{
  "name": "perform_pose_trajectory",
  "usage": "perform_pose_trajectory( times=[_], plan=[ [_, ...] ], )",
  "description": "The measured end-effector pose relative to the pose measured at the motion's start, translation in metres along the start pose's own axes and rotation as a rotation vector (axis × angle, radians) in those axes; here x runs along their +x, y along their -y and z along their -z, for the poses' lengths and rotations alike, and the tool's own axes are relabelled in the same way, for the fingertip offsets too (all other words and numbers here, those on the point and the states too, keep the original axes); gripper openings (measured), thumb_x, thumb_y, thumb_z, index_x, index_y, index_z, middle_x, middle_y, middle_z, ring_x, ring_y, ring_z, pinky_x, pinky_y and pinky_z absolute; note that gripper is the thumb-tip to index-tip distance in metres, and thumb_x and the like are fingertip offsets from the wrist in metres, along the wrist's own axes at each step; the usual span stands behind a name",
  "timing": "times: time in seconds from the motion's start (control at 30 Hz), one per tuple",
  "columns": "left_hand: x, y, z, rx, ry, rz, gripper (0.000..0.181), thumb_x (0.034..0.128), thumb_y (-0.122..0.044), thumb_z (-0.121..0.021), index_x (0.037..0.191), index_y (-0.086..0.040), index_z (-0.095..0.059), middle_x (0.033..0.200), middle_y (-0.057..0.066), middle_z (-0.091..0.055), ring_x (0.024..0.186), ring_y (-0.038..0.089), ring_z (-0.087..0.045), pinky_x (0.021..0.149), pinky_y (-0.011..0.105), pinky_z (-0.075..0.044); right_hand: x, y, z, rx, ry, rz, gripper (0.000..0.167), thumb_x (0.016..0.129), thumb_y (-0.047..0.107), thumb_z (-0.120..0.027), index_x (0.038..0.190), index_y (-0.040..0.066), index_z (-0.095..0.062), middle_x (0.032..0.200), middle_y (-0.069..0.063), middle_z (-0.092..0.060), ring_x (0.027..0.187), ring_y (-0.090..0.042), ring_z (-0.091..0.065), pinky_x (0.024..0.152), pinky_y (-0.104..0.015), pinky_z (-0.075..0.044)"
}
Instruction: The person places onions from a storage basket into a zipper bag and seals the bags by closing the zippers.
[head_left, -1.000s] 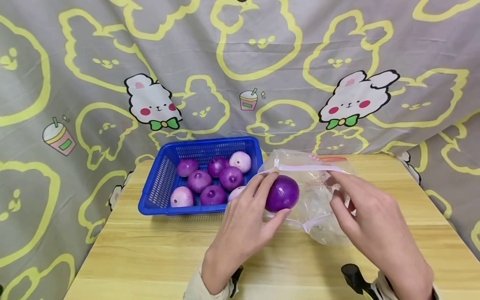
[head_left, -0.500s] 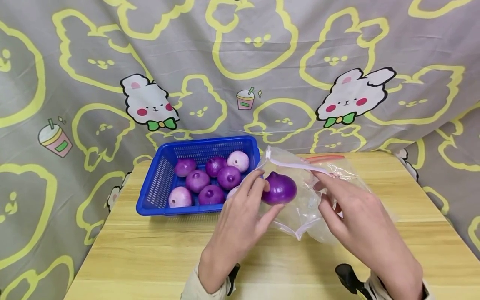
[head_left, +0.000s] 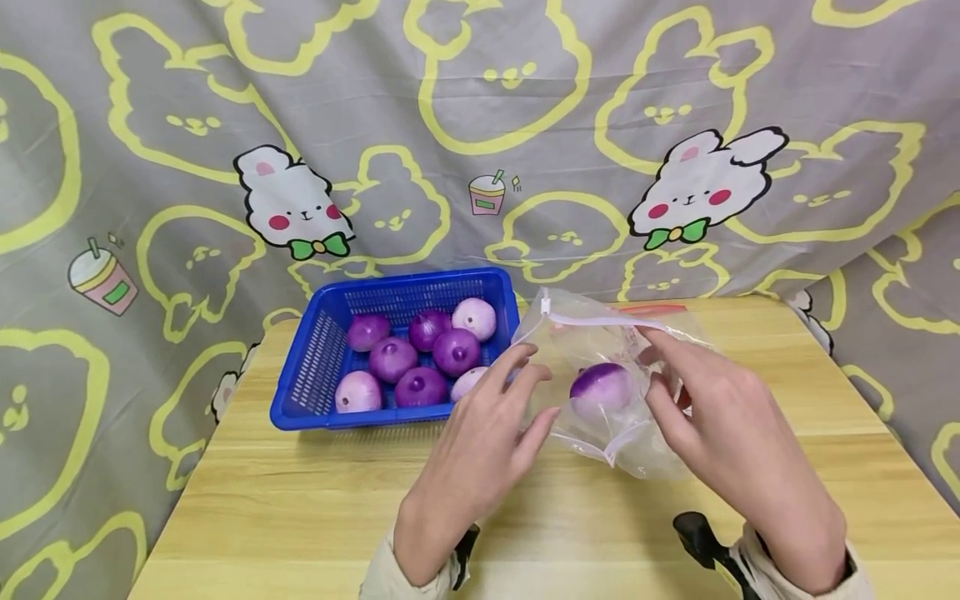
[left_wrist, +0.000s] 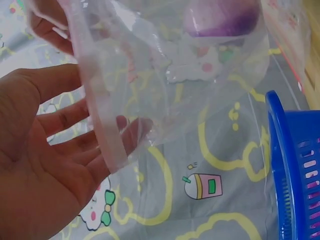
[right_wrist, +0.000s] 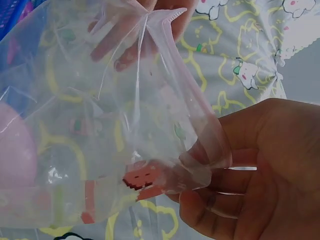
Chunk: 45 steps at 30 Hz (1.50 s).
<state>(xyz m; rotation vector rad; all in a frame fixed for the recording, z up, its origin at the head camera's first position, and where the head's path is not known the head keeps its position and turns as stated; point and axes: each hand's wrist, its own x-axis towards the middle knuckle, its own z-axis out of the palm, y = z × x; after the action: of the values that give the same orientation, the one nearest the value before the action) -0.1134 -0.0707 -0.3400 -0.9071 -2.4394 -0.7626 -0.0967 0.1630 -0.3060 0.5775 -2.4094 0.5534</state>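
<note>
Pinching the edge of the clear bag (head_left: 592, 346), right of the blue basket (head_left: 318, 350), was the right hand (head_left: 712, 417). From my remote post I saw the left hand (head_left: 487, 425) just off the basket's right end, fingers apart at the bag's mouth, gripping nothing. One onion (head_left: 602, 387) was inside the bag; I judged that one done, leaving the eight onions (head_left: 393, 360) visible in the basket.

No words, brands or numbers can be read: the red print (right_wrist: 142, 175) on the bag (right_wrist: 115, 110) yields no legible letters, and the green label (left_wrist: 212, 186) on the cup (left_wrist: 199, 190) drawn on the cloth (head_left: 517, 108) is too small to make out.
</note>
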Motion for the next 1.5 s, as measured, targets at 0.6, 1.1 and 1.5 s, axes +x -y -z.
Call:
perform_pose_trajectory(
  times=[0.6, 1.1, 1.5],
  plan=[
    [-0.002, -0.011, -0.012, 0.119, 0.179, -0.165, 0.017, 0.0921, -0.006, -0.063, 0.099, -0.018, -0.073, 0.089, -0.010, -0.071, 0.083, 0.007, -0.064, 0.082, 0.031, -0.038, 0.005, -0.018, -0.003, -0.054, -0.031, -0.067, 0.043, 0.078, -0.006, -0.052, 0.113, 0.010, -0.072, 0.091, -0.003, -0.070, 0.072, -0.015, -0.056, 0.055, -0.034, -0.042],
    [-0.002, -0.019, -0.012, 0.018, 0.212, -0.255, 0.015, 0.0886, -0.009, -0.064, 0.096, -0.018, -0.074, 0.089, -0.008, -0.070, 0.087, 0.011, -0.057, 0.094, 0.029, -0.039, 0.007, -0.037, -0.007, 0.004, 0.018, -0.216, 0.046, 0.082, -0.004, -0.048, 0.120, 0.009, -0.069, 0.089, -0.004, -0.070, 0.063, -0.015, -0.055, 0.054, -0.032, -0.038],
    [0.001, -0.005, -0.013, 0.115, 0.059, -0.092, 0.013, 0.0906, -0.006, -0.067, 0.098, -0.015, -0.072, 0.104, -0.001, -0.069, 0.112, 0.020, -0.058, 0.114, 0.055, -0.026, -0.002, -0.034, 0.011, 0.130, 0.134, -0.134, 0.050, 0.082, 0.026, -0.083, 0.127, 0.018, -0.064, 0.108, 0.004, -0.068, 0.070, -0.005, -0.058, 0.063, -0.013, -0.044]
  ],
)
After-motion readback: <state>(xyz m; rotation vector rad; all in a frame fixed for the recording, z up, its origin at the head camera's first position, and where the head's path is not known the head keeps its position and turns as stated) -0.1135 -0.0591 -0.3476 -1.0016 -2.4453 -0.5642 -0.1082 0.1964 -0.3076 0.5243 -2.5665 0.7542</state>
